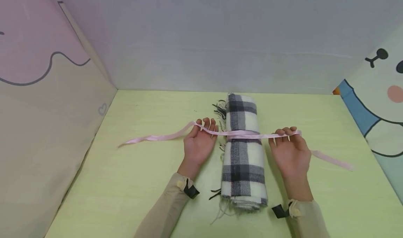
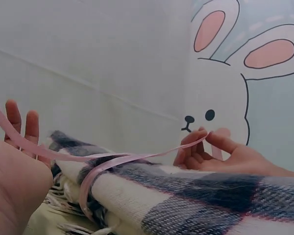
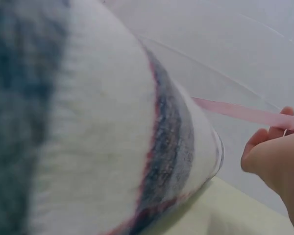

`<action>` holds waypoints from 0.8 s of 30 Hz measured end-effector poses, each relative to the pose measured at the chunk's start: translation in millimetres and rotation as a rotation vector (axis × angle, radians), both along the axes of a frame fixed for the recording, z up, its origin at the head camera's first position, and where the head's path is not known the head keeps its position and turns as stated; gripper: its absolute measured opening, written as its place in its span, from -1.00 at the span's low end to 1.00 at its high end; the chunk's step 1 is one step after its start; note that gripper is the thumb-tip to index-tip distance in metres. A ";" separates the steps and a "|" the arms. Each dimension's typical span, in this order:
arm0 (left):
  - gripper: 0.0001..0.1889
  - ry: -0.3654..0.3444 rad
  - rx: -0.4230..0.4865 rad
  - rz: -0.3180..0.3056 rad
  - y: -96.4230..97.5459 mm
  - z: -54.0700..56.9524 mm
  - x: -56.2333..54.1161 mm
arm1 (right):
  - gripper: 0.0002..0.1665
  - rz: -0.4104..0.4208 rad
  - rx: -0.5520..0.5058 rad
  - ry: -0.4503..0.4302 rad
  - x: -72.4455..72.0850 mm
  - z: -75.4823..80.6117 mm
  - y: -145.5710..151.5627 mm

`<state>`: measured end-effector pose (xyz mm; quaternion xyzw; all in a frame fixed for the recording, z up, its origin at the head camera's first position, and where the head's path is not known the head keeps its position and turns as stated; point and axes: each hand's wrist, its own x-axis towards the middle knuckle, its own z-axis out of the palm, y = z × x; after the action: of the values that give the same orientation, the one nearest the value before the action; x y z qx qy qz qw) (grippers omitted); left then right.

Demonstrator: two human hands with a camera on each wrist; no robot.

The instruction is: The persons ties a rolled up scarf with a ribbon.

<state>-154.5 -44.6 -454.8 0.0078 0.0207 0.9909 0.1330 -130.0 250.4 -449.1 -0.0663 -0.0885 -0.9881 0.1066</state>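
Observation:
A rolled plaid scarf, white, grey and black with fringe on its left side, lies lengthwise on the table. Around its middle runs a pink ribbon, crossed on top of the roll in the left wrist view. Left of the scarf, my left hand, palm up, pinches one end of the ribbon between thumb and fingers; its tail trails left. On the other side, my right hand pinches the other end, and that tail hangs down to the right. Between both hands the ribbon is stretched nearly straight.
The pale yellow-green table is bordered by a white back wall. A cartoon-printed panel stands at the right, and another printed panel at the left. Loose fringe spreads by the scarf's near end.

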 end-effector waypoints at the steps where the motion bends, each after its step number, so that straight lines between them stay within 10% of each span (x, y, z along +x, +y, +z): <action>1: -0.60 0.025 0.002 0.011 1.5 -0.6 -1.8 | -0.60 -0.012 -0.014 -0.001 -3.0 0.5 -1.0; 15: -0.90 0.067 0.121 0.107 0.6 -8.1 -11.4 | -0.71 -0.133 -0.140 -0.012 -17.4 -6.8 1.0; 24: -0.92 0.068 0.119 0.084 -3.3 -3.8 -12.4 | -0.65 -0.028 -0.078 -0.018 -20.3 -4.8 8.3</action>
<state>-166.8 -48.0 -458.5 0.0486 -0.0335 0.9942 0.0896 -150.3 258.8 -453.9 -0.0630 -0.1271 -0.9859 0.0894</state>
